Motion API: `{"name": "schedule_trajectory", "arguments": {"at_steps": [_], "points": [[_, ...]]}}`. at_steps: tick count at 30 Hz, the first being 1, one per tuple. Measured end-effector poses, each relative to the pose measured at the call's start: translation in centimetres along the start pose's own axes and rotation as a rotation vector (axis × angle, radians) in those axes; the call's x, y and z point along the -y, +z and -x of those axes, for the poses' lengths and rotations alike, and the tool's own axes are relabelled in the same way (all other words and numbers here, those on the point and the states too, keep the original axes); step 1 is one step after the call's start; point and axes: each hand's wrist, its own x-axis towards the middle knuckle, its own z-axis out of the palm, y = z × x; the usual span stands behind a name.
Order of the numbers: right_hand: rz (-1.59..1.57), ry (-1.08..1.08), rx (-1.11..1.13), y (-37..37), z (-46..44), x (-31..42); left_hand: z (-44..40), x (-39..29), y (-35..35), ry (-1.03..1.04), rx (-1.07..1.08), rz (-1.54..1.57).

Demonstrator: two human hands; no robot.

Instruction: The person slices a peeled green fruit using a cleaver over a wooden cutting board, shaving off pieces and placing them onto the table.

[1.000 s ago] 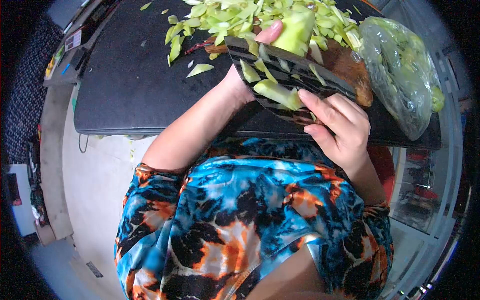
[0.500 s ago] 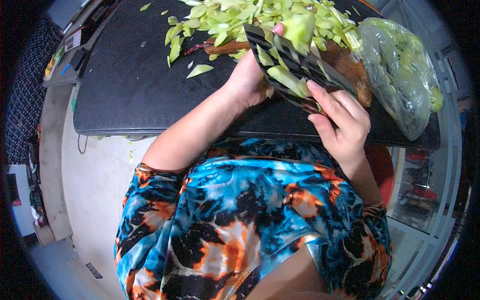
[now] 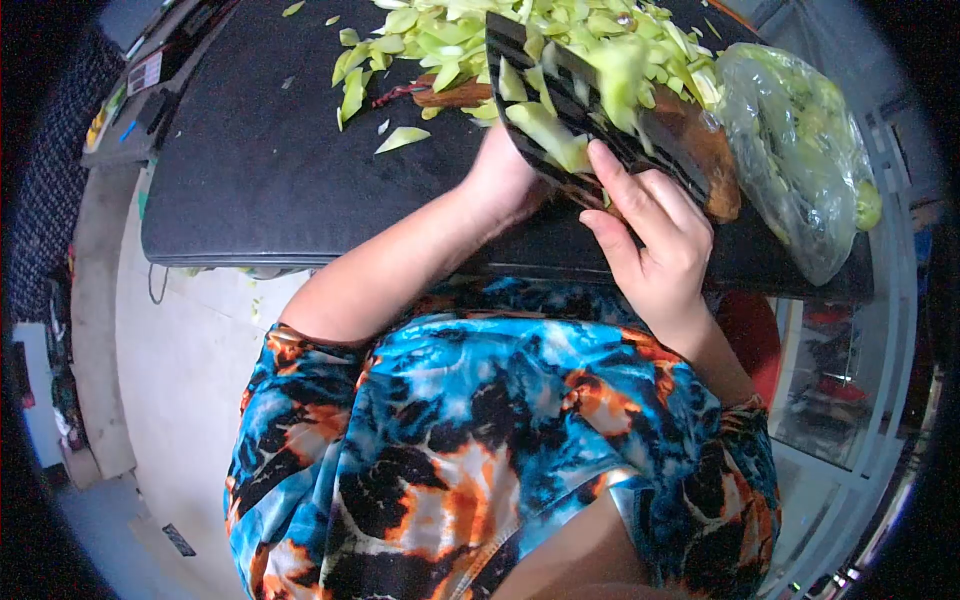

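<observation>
Currently, the knife (image 3: 570, 100) lies obliquely across the view: its long axis runs from the far left corner of the blade to the near right, where the right hand (image 3: 665, 225) closes around that end. The right index finger is extended along the blade face, with the thumb at the near edge; the curled fingers conceal any handle.

The piece (image 3: 621, 85), pale green and motion-blurred, is located beyond the blade, forward and slightly left of the right hand. Its long axis appears to run roughly near to far, crosswise to the blade. Contact between piece and blade cannot be confirmed.

The left hand (image 3: 503, 180) enters from the near left and passes behind the blade. Its fingers are hidden, so its grip width and contents cannot be told. Of the visible parts, the right fingertip is nearest to the piece; the concealed left fingers may be nearer.

Several slices (image 3: 548, 137) adhere to the blade face. The pile (image 3: 440, 38) of slices surrounds the far side of the piece and partly covers the board (image 3: 715, 170). The bag (image 3: 800, 160), transparent with green contents, sits right of the board on the table (image 3: 250, 190).
</observation>
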Motion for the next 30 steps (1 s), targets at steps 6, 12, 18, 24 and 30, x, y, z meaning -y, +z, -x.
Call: {"name": "schedule_trajectory", "arguments": {"at_steps": [6, 12, 18, 24, 30], "points": [[-0.063, 0.012, 0.035, -1.0, -0.1, -0.6, -0.7, 0.9, 0.1, 0.046, 0.010, -0.108], [-0.293, 0.371, -0.117, -2.3, -0.5, -3.0, -1.8, -0.9, -0.6, -0.138, 0.036, -0.059], [-0.606, 0.381, -0.052, 0.1, -6.1, -6.4, -3.6, -0.8, 0.8, 0.061, 0.094, -0.198], [-0.795, 0.320, -0.047, 2.3, -9.2, -9.6, -6.4, -3.2, -0.8, 0.126, 0.094, -0.449], [-0.620, 0.375, -0.025, 2.0, -8.6, -10.4, -6.2, -3.1, -1.5, -0.129, 0.086, -0.254]]}}
